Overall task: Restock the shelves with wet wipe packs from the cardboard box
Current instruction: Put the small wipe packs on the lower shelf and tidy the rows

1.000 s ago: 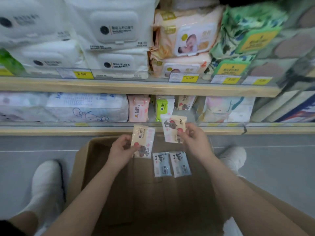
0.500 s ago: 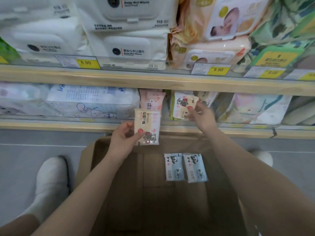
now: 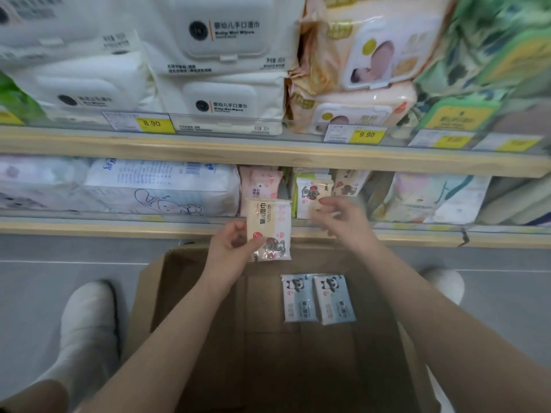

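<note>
A white shoe [image 3: 89,320] is resting on the floor left of the cardboard box [image 3: 208,338]. Above the box's far edge, the left hand [image 3: 229,248] is gripping a cream wet wipe pack [image 3: 269,231], thumb across its front, holding it upright before the lower shelf [image 3: 119,226]. Right of that pack, the right hand [image 3: 343,219] is hovering with fingers loosely spread at a second cream pack [image 3: 311,196] standing on the lower shelf; whether the fingertips are touching it cannot be told. Inside the box, two blue panda packs [image 3: 317,298] are lying side by side against its far wall. Large wipe packs are filling the upper shelf [image 3: 238,152] above the box.
</note>
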{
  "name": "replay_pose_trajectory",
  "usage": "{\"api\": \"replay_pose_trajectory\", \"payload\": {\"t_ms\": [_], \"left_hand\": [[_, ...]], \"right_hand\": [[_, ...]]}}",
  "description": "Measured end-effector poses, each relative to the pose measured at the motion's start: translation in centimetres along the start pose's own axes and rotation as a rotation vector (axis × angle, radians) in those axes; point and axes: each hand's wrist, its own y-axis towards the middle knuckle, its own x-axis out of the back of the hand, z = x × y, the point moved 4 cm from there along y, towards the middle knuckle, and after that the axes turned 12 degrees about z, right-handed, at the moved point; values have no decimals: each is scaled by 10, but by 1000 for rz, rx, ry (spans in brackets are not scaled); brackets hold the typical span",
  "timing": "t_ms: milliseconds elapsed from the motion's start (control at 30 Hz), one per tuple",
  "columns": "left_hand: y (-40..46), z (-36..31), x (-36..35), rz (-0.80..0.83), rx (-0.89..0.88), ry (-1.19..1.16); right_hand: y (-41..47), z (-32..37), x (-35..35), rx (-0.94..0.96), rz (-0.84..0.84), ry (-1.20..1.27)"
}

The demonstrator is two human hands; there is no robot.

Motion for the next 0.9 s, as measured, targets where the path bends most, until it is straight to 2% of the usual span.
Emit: {"api": "replay_pose_trajectory", "payload": {"t_ms": [67, 133, 267, 400, 500, 767, 900], "left_hand": [[-2, -6, -17, 43, -15, -14], [-3, -10, -33, 90, -12, 8], [6, -16, -39, 94, -88, 193], [20, 0, -18, 132, -132, 864], [25, 23, -12, 237, -78, 1188], [27, 37, -12, 136, -239, 1291], [25, 38, -12, 112, -277, 1322]], "right_hand": [[-17, 7, -16, -16, 289, 0], [-27, 9, -20, 20, 353, -25], [-24, 13, 3, 83, 148, -76], [-2, 21, 25, 157, -121, -262], [29, 8, 28, 102, -131, -351], [61, -20, 7, -175, -150, -666], [63, -24, 2, -215, -250, -611]]}}
